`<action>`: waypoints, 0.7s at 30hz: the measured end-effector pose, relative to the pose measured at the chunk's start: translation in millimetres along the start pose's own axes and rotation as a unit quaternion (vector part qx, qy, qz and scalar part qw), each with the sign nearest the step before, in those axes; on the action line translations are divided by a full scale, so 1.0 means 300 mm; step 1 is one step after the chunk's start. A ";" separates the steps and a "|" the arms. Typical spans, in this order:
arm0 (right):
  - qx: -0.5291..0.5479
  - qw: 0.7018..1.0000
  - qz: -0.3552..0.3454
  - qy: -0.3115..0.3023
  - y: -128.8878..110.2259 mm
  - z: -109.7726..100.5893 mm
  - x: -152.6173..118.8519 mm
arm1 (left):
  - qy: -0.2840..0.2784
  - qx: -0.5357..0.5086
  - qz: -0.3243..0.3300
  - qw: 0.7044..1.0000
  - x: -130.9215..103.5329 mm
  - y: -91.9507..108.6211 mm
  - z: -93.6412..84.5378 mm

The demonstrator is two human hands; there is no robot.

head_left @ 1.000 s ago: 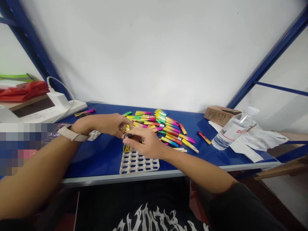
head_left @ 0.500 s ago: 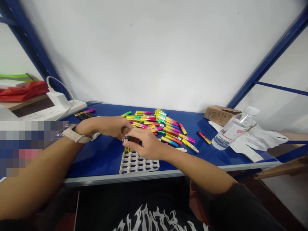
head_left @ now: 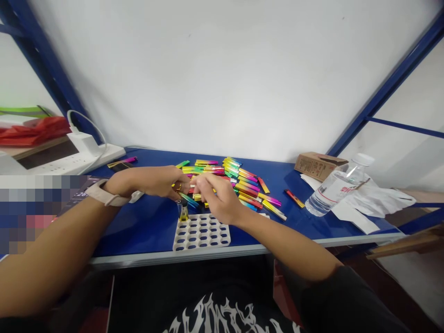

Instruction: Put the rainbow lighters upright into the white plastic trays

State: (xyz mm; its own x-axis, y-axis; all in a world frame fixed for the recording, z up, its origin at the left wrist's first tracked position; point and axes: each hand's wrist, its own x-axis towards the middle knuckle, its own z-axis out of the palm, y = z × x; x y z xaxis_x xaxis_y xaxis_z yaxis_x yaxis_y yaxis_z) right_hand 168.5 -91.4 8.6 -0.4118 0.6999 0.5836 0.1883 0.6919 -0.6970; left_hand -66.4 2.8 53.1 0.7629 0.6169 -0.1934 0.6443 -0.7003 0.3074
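Observation:
A white tray [head_left: 203,233] with rows of oval holes lies at the table's front edge. A small yellowish piece with a black top, like a lighter [head_left: 183,211], stands upright in its back left corner. Just behind it is my left hand [head_left: 157,180], its fingers bent and closed, with a bit of gold showing between them. My right hand [head_left: 222,196] is closed in a pinch above the tray's back edge, its fingertips meeting those of the left. What the fingers grip is mostly hidden. Behind both hands lies a pile of shiny multicoloured flat pieces [head_left: 248,187].
At the right stand a water bottle [head_left: 335,189] and a brown cardboard box [head_left: 317,165], beside a white plastic bag [head_left: 378,199]. One loose red-gold piece [head_left: 294,198] lies left of the bottle. A power strip [head_left: 58,162] with a plugged-in charger sits at the left.
My right hand has let go of the black-topped piece, which now stands in the tray. It has moved up and slightly right, meeting the left fingertips over the pile.

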 end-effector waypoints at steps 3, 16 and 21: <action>0.002 0.997 0.044 0.070 0.015 -0.021 0.003 | -0.013 -0.019 0.003 1.000 -0.011 0.002 -0.022; 0.059 0.968 0.196 0.148 0.043 -0.029 0.032 | 0.163 -0.180 0.060 0.968 -0.010 0.034 -0.031; 0.170 0.969 0.147 0.103 0.031 -0.027 0.036 | 0.146 -0.234 0.065 0.959 -0.019 0.061 -0.031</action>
State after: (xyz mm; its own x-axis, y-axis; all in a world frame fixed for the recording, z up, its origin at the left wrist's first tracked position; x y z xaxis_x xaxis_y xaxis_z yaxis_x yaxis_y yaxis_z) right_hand 172.9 -76.1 11.7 -0.1920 0.9030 0.3844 -0.0490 0.3824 -0.9227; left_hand -59.5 -10.2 68.3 0.7434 0.6573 0.1234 0.3969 -0.5822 0.7096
